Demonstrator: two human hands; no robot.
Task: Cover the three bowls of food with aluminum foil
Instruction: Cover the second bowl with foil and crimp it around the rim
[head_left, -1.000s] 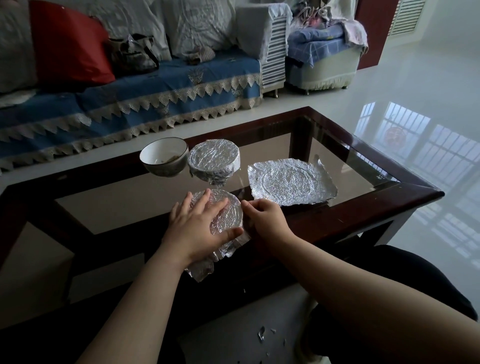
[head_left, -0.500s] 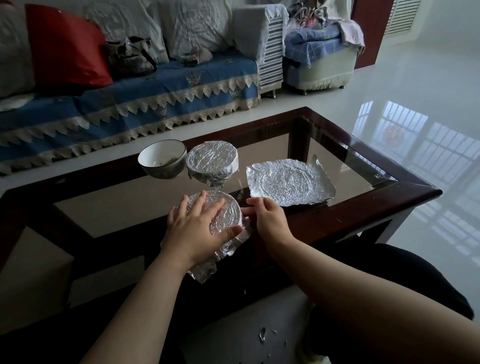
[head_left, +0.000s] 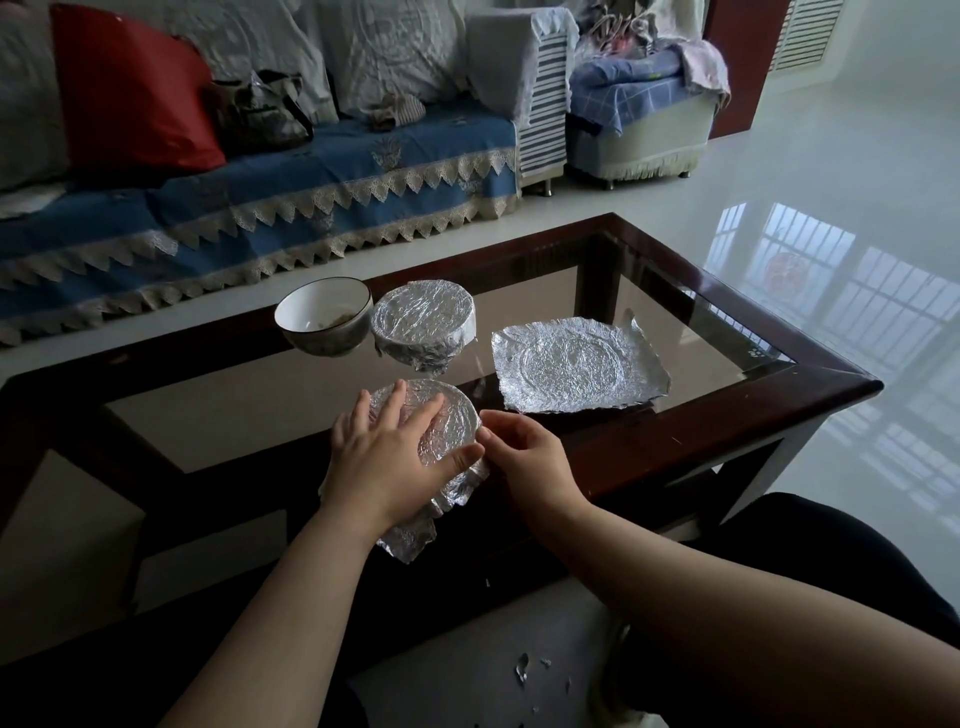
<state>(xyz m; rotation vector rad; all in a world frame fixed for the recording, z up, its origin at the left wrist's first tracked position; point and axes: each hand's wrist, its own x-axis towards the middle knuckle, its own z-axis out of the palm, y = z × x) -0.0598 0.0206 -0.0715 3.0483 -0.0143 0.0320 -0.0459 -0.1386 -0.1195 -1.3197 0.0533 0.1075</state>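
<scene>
While the near bowl (head_left: 441, 421) sits at the front edge of the tabletop (head_left: 810, 384), its foil is being moulded down around the rim. The left hand (head_left: 387, 457) lies flat on the foil top with fingers spread, thumb along the near-right rim, steadying the bowl. The right hand (head_left: 524, 452) is at the bowl's right side with fingers curled in against the foil skirt; whether it pinches the foil or merely presses it cannot be told from this angle. The hands are close together, nearly touching at the rim.

Relative to the near bowl: a second bowl (head_left: 423, 325), already wrapped, stands just behind it; an uncovered bowl (head_left: 323, 317), white with food inside, stands behind and to the left, beside the wrapped one; a loose foil sheet (head_left: 576, 364), bearing a round crease, lies flat to the right and slightly behind.

Assessment: two of three bowls are foiled, the near one not yet fully sealed, as a loose flap hangs at its front. The next move calls for crimping that flap, then laying the loose sheet over the uncovered bowl.
</scene>
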